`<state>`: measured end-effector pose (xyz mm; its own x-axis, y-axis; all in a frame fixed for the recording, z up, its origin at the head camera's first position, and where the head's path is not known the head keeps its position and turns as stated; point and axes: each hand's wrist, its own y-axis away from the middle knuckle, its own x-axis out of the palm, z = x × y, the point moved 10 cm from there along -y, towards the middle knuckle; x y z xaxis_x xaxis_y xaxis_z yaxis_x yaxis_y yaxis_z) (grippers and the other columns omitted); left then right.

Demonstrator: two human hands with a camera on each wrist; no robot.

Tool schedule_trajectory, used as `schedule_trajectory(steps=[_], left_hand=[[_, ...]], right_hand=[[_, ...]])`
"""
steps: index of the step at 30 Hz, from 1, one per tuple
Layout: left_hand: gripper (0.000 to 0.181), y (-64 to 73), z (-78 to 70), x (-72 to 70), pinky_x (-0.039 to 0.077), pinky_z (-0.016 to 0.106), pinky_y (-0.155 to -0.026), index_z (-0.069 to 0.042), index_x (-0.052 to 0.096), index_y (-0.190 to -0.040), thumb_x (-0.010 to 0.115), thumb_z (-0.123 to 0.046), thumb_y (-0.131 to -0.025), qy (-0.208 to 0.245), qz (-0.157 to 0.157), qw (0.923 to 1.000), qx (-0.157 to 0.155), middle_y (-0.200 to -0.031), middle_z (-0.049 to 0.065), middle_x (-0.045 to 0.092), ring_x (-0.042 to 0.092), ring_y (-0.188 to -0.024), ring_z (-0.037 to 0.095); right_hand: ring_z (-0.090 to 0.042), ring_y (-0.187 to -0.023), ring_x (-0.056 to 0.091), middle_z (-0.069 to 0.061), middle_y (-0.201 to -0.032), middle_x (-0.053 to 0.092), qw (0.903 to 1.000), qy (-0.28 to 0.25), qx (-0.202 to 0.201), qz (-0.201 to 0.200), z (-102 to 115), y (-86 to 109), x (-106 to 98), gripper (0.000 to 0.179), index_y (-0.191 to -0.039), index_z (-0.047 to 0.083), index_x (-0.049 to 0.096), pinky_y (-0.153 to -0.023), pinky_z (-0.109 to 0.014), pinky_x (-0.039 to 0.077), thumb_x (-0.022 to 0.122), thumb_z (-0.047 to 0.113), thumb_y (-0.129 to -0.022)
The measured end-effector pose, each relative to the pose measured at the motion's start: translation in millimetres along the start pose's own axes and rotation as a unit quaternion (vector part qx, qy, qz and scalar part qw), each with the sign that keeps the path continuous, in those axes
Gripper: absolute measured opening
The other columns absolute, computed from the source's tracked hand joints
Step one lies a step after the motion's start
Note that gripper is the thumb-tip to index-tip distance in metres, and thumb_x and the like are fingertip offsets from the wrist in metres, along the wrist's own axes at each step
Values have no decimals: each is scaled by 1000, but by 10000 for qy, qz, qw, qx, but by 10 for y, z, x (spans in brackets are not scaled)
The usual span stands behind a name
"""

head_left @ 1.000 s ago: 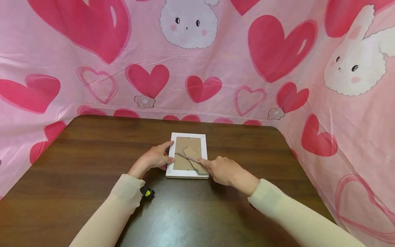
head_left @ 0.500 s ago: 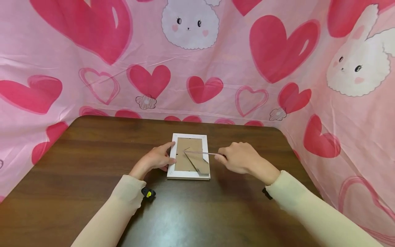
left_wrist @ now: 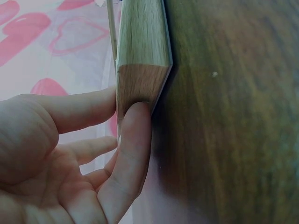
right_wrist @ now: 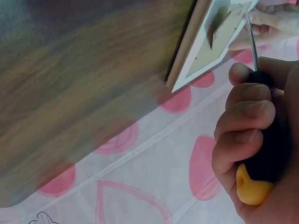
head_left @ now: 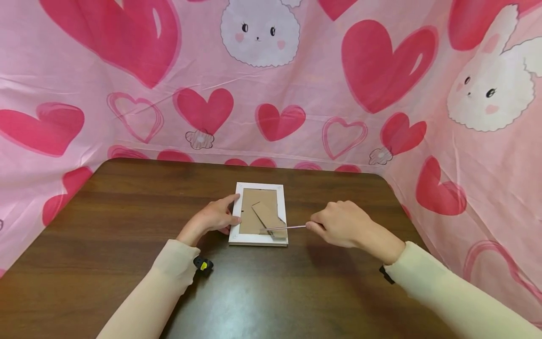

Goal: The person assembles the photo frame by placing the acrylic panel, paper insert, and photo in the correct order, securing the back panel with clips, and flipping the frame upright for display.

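Pink cloth (head_left: 139, 155) printed with hearts and rabbits hung around a brown table (head_left: 127, 226), where a person in pale sleeves worked with both hands. At far left, one sleeve (head_left: 144, 292) ran up to a dark wrist device (head_left: 203, 264) with a yellow spot. Beyond it, the left hand (head_left: 211, 217) gripped the left side of a frame (head_left: 251, 239), index finger and thumb parted along the white border, another finger pressed to the wood-toned edge in the left wrist view. The frame lay flat on the table, back up, its tan backing (head_left: 258, 197) and angled stand (head_left: 271, 217) showing. Across the stand's near end reached the thin shaft of a screwdriver (head_left: 294, 227); whether its blurred tip touched the backing could not be told. To the right, the right hand (head_left: 343, 223) held the tool, fingers curled around its black handle (right_wrist: 268, 144) with a yellow end. The other sleeve (head_left: 453, 292) crossed the lower right corner.
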<state>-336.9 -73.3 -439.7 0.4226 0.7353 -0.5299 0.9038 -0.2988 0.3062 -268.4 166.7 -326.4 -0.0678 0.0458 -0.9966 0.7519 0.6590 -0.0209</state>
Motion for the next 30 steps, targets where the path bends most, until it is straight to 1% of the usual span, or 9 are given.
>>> schedule_trajectory(steps=[4, 8, 13, 23, 25, 30], left_hand=[[84, 5, 4, -3, 66, 39, -72, -7, 28, -167, 75, -9, -98, -25, 15, 10000, -5, -108, 24, 60, 67, -87, 28], [83, -3, 9, -8, 66, 38, -73, -8, 28, -168, 74, -9, -98, -24, 5, 10000, 12, -109, 24, 60, 67, -88, 28], [82, -4, -2, -9, 66, 37, -72, -8, 28, -168, 73, -9, -99, -52, 28, 10000, 32, -109, 23, 60, 67, -88, 27], [84, 12, -12, -18, 66, 38, -73, -7, 27, -168, 74, -9, -98, -64, 45, 9999, 73, -108, 23, 60, 67, -88, 27], [84, 16, -17, -17, 66, 38, -73, -6, 27, -168, 74, -8, -98, -69, 66, 9999, 99, -108, 24, 60, 67, -88, 28], [83, -3, -2, -11, 66, 38, -74, -8, 27, -168, 73, -9, -99, -50, 70, 9999, 80, -112, 24, 61, 67, -91, 28]], right_hand=[[-9, -52, 48, 15, -54, 41, 9998, 108, -120, -93, 59, 28, 9, 42, -66, 26, 51, -48, -32, 41, 63, 36, -105], [-8, -51, 45, 15, -54, 40, 9998, 138, -92, -138, 71, 38, 17, 42, -65, 27, 50, -48, -31, 39, 64, 35, -104], [-7, -51, 41, 15, -53, 37, 9999, 78, -64, -93, 69, 50, 61, 43, -65, 26, 49, -48, -29, 36, 65, 34, -104], [-8, -49, 40, 14, -53, 37, 9996, 144, -95, -231, 86, 56, 51, 44, -64, 25, 47, -47, -29, 35, 66, 33, -103], [-8, -49, 41, 14, -52, 37, 9995, 161, -105, -242, 93, 57, 44, 44, -64, 25, 47, -46, -29, 36, 66, 33, -103], [-8, -49, 41, 14, -52, 36, 9993, 215, -126, -296, 109, 61, 31, 44, -64, 25, 46, -46, -30, 36, 66, 32, -103]])
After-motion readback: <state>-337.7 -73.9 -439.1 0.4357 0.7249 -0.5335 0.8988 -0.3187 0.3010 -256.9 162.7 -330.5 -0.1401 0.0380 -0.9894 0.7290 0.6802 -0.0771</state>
